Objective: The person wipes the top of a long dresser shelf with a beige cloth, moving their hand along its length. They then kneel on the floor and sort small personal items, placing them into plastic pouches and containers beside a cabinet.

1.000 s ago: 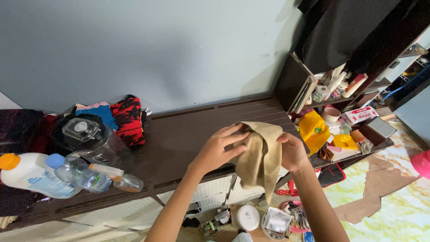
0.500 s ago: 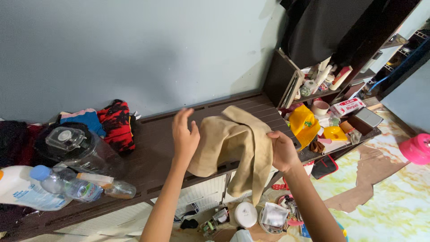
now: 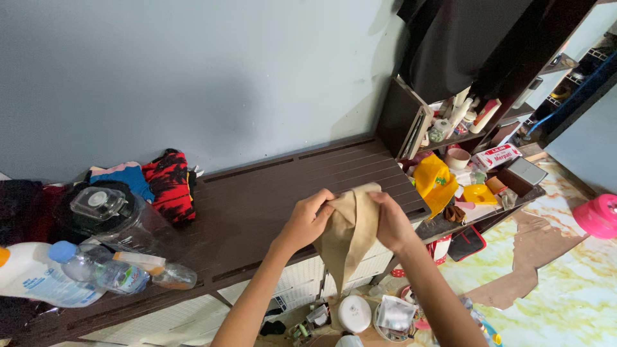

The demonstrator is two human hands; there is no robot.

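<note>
Beige cloth (image 3: 348, 234) is pinched at its upper edge between both hands, the left hand (image 3: 309, 217) and right hand (image 3: 389, 220) closed on it close together, so that it hangs in a narrow fold over the front edge of the dark slatted shelf (image 3: 270, 193). A folding step appears to be in hand; the next fold would call for a firm hold on the corners and a bare stretch of shelf, which is offered just behind the hands. To the left, clear plastic bottles (image 3: 109, 273) and a lidded container (image 3: 112, 218) are crowded near the front, with red and blue clothes (image 3: 160, 183) piled farther back. To the right, a yellow item (image 3: 434, 183) and small boxes are heaped, well apart from the cloth.
</note>
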